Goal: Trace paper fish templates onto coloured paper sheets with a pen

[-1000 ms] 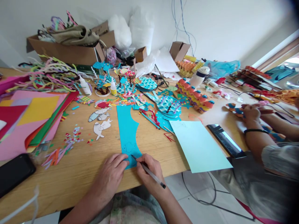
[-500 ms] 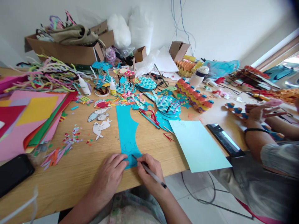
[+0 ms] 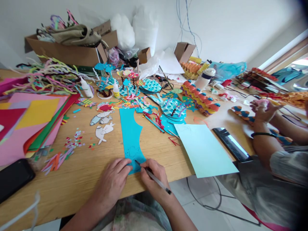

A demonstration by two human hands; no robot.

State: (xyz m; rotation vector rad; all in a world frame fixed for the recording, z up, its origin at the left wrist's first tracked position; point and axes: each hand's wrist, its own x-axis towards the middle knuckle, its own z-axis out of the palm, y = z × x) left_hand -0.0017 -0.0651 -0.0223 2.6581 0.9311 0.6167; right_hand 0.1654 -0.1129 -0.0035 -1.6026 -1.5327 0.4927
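Note:
A strip of blue paper (image 3: pixel 131 134) with one curved edge lies on the table in front of me. Near its lower end is a pencil-thin outline of a fish (image 3: pixel 132 152). My left hand (image 3: pixel 115 175) rests on the paper's lower left edge, fingers laid down and holding nothing. In my right hand (image 3: pixel 155 178) is a pen (image 3: pixel 157 181) with a clear barrel and dark end, its tip on the blue paper just below the outline. Left of the strip lie several white paper fish cutouts (image 3: pixel 103 125).
Coloured sheets (image 3: pixel 43 112) and a black phone (image 3: pixel 16 178) lie left. Glue bottles (image 3: pixel 86 88), paper scraps and pipe cleaners fill the back. A pale green sheet (image 3: pixel 207 154) overhangs the front edge; beside it is a tablet-like device (image 3: pixel 232 144). A co-worker's hands (image 3: pixel 262 110) are at right.
The pen tip has shifted very slightly left on the blue paper. My left hand stays put. At right, the co-worker's hands have moved and now hold something pink.

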